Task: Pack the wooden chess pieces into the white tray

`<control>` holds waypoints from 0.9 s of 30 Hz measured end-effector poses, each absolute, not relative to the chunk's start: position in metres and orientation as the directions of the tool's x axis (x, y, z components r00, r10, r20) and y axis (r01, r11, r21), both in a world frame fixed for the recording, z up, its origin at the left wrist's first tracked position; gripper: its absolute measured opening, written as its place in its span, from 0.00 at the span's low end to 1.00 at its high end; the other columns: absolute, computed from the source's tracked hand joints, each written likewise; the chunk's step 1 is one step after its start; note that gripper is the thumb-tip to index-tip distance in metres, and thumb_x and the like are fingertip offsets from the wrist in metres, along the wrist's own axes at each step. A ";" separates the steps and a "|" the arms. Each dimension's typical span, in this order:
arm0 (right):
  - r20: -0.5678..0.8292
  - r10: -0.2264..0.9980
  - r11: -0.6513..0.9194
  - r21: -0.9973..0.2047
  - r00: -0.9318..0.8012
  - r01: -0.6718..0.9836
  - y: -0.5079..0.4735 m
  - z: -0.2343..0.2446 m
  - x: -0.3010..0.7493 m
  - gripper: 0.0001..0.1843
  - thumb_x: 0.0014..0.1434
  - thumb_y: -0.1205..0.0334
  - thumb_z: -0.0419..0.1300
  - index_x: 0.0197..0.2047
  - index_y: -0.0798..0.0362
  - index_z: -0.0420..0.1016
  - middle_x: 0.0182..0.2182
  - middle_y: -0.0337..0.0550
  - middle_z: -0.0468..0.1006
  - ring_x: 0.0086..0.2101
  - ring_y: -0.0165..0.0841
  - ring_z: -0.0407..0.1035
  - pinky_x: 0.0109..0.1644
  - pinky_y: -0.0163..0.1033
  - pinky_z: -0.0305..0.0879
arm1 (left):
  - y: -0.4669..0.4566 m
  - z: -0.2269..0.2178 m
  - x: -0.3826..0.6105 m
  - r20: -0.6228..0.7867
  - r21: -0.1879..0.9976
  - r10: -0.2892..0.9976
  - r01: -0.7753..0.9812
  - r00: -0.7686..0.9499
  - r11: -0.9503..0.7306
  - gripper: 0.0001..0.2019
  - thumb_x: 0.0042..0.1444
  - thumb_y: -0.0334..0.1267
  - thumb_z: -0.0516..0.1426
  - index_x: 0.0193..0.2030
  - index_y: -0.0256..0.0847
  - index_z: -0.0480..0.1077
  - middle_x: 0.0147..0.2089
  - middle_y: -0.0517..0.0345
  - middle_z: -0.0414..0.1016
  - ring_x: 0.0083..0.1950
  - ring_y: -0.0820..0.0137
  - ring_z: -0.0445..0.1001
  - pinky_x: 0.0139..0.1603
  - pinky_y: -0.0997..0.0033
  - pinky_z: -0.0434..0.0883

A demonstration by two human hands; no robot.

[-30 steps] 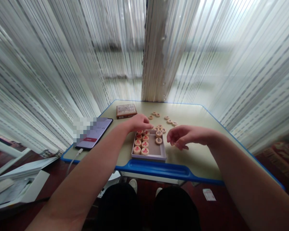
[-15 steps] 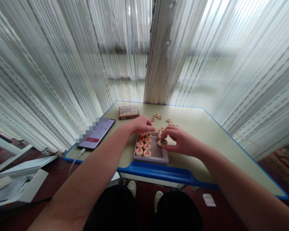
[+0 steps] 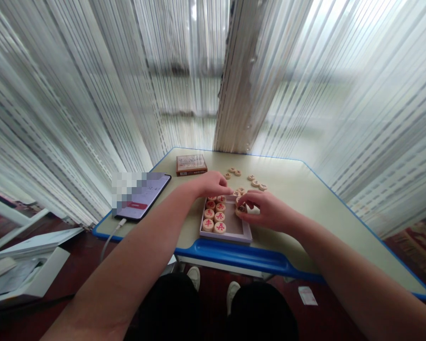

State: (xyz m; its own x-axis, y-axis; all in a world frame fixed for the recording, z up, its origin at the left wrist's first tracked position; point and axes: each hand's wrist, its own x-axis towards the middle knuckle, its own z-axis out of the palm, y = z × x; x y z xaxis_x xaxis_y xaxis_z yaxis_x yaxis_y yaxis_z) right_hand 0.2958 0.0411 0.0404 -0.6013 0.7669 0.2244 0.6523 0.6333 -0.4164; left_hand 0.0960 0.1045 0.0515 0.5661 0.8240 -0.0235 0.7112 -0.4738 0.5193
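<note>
My right hand [image 3: 261,207] pinches a round wooden Chinese chess piece [image 3: 240,211] between thumb and fingers, at the right side of a shallow pale box [image 3: 230,234]. Its fingers hide much of the piece's face. Another piece lies just beyond it, partly covered. Inside the box, red-marked pieces [image 3: 219,217] form two columns on the left. My left hand [image 3: 213,183] is at the box's far end, its fingers curled in and pointing down near the rim; what they grip, if anything, is hidden. Loose chess pieces [image 3: 255,183] are scattered beyond the box.
A brown patterned box [image 3: 191,164] stands at the table's back left. A phone [image 3: 145,196] with a white cable [image 3: 110,239] lies on the left. The table [image 3: 298,189] has a blue edge; curtains [image 3: 184,94] hang behind it. An open white box [image 3: 31,274] is at lower left.
The chess piece in my right hand has tilted slightly, and my fingers cover more of its face. My left hand stays at the box's far end. The view has shifted a little.
</note>
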 end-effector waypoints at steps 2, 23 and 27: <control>0.228 0.762 0.640 -0.409 -0.606 0.651 0.042 0.040 0.296 0.08 0.51 0.61 0.60 0.36 0.53 0.75 0.29 0.40 0.72 0.28 0.27 0.63 0.34 0.33 0.60 | 0.104 0.052 0.097 -0.030 0.510 0.820 0.715 0.571 -0.479 0.20 0.46 0.51 0.54 0.24 0.32 0.72 0.19 0.62 0.61 0.24 0.75 0.59 0.24 0.74 0.53; 0.345 0.755 0.655 -0.353 -0.557 0.668 0.043 0.049 0.300 0.09 0.54 0.59 0.58 0.28 0.54 0.75 0.21 0.38 0.67 0.24 0.27 0.58 0.31 0.34 0.55 | 0.116 0.046 0.091 0.298 0.329 0.835 0.771 0.463 -0.545 0.16 0.51 0.41 0.51 0.30 0.33 0.76 0.24 0.54 0.73 0.26 0.71 0.66 0.29 0.72 0.60; 0.417 0.801 0.573 -0.330 -0.430 0.750 0.053 0.045 0.305 0.13 0.56 0.57 0.55 0.26 0.55 0.74 0.21 0.38 0.66 0.22 0.26 0.56 0.28 0.34 0.53 | 0.127 0.038 0.089 0.319 0.353 0.851 0.781 0.417 -0.515 0.18 0.54 0.41 0.49 0.41 0.34 0.76 0.38 0.49 0.78 0.37 0.66 0.73 0.41 0.70 0.66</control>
